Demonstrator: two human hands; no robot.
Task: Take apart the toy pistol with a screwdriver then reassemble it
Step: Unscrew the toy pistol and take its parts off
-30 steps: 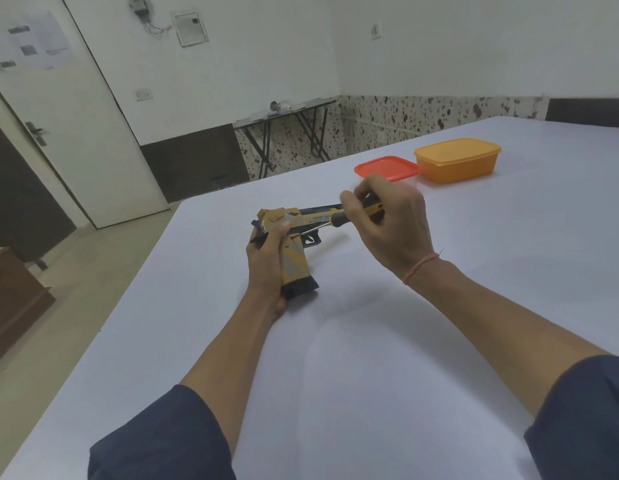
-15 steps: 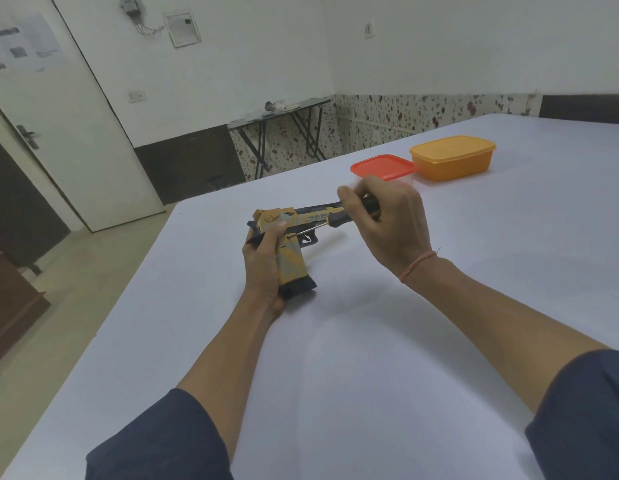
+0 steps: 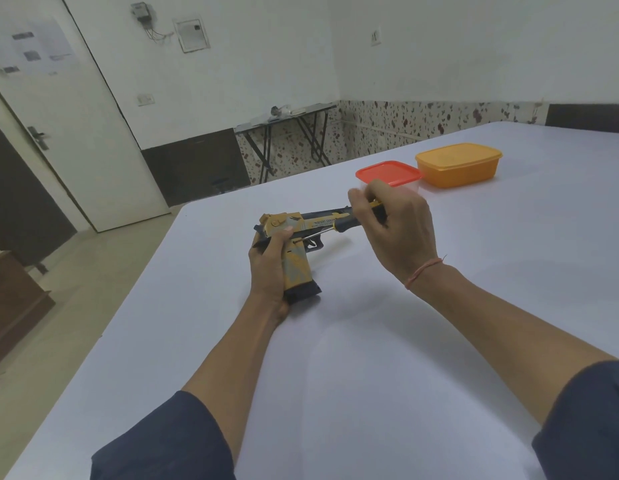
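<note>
A yellow and dark blue toy pistol (image 3: 301, 225) lies on its side on the white table (image 3: 370, 358), barrel pointing right. My left hand (image 3: 268, 271) grips its handle from the left, thumb on the frame. My right hand (image 3: 394, 230) holds a screwdriver (image 3: 327, 231) by its black and yellow handle. The thin metal shaft runs leftward and its tip meets the pistol's side near the trigger. Most of the screwdriver's handle is hidden inside my fingers.
A clear container with a red lid (image 3: 389, 174) stands just behind my right hand. An orange lidded container (image 3: 459, 164) sits further back right. The table's left edge drops to the floor, with a door (image 3: 58, 126) and a folding table (image 3: 287, 116) beyond.
My right hand has turned slightly on the screwdriver, fingers shifting round the handle. The pistol and my left hand stay in the same place on the table.
</note>
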